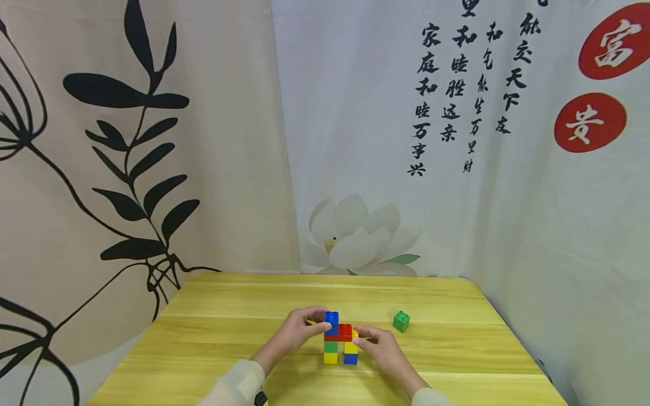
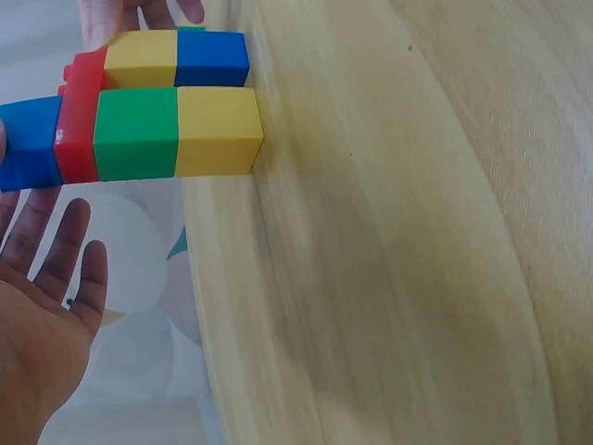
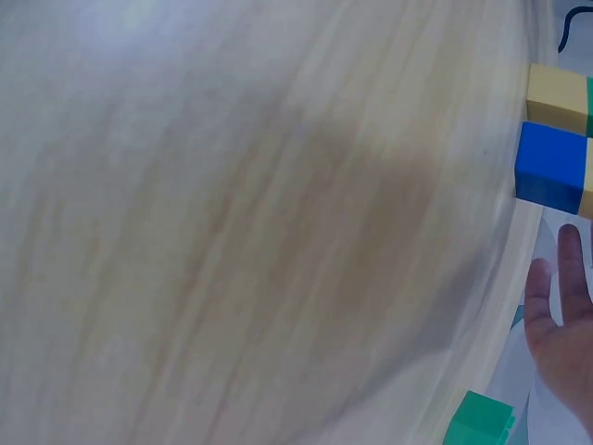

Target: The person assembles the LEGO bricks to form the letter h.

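A small building of toy bricks stands on the table, two columns bridged by a red brick [image 1: 345, 332]. The left column has a green brick [image 1: 331, 347] over a yellow one [image 2: 218, 132]. On the right, a yellow brick [image 1: 351, 347] sits on a blue one [image 1: 351, 358]. Another blue brick [image 1: 331, 318] rises from the red brick's left end, and my left hand [image 1: 299, 328] pinches it between thumb and fingers. From the right side, my right hand [image 1: 381, 348] holds the right column's yellow brick near its top, thumb in front. Its fingertips are partly hidden.
A loose green brick [image 1: 401, 321] lies on the wooden table [image 1: 228, 327], behind and to the right of the building. Past the table's far edge hangs a printed cloth [image 1: 244, 169] with plants and writing.
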Demonstrator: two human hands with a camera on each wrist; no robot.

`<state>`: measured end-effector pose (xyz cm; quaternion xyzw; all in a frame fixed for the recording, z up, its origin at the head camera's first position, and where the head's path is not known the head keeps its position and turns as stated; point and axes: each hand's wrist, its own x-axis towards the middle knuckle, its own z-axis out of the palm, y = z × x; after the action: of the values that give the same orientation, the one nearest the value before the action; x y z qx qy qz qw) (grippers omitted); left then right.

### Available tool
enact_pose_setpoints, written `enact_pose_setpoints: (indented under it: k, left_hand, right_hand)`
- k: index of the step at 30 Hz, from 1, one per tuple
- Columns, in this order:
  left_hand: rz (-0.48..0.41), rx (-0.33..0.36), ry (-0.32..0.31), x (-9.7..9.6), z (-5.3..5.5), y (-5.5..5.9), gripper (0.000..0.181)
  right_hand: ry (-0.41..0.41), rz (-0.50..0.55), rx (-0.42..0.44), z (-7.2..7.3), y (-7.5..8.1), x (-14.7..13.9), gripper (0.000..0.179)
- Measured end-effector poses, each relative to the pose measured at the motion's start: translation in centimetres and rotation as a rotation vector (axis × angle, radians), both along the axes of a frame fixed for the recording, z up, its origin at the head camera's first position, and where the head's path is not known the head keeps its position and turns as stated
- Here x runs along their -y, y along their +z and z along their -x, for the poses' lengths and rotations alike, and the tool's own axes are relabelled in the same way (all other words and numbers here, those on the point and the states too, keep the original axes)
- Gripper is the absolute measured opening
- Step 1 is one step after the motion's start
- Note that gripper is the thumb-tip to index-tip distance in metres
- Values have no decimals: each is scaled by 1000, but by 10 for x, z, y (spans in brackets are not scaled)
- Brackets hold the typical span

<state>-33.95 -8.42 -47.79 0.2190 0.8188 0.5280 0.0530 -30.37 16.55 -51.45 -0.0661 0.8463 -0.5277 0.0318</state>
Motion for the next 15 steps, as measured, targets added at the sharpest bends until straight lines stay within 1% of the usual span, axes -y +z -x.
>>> enact_pose_setpoints:
  k: [6,11,15]
  left_hand:
    - [-20,11,11,1,0,-3,41]
    - [-33,21,18,1,0,-6,36]
    - [-60,31,15,0,-1,-7,36]
  right_hand:
    - [2,6,-1,-1,1,2,41]
    - [14,27,-5,-2,1,4,40]
    - [6,18,3,-2,3,4,40]
